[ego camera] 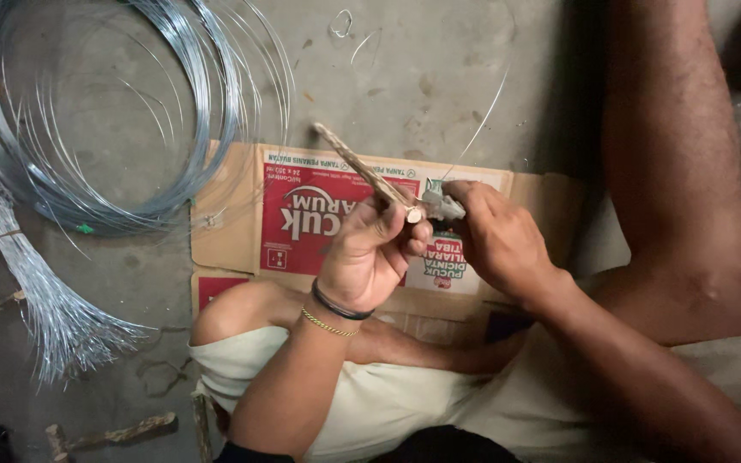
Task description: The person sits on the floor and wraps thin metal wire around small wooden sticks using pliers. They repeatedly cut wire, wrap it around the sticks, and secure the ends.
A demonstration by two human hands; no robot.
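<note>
The thin wooden stick (362, 167) sits in your left hand (370, 257), slanting up and away to the left from your fist, its near end showing as a pale round tip just above your curled fingers. Your left grip is closed tight around that stick. Just beside the tip, your right hand (499, 236) pinches a small silvery wad of wire (441, 204) between thumb and fingertips, so the right grip is clamped on it; the wad is touching or nearly touching the stick's end, and you cannot tell which from here. A single fine wire strand (484, 116) rises from the wad and curves away over the floor.

Both hands hover above a flattened cardboard box (242, 219) with a red and white printed panel, lying on the grey concrete floor (422, 77). Your bent knees frame it on either side, with pale shorts (388, 403) below.

Further left, a large coil of shiny wire (19, 146) lies on the floor, well apart from your hands. Below it, a tied bundle of cut straight wires (45, 291) fans out. Near the bottom left edge lies a rough wooden piece (126, 431).
</note>
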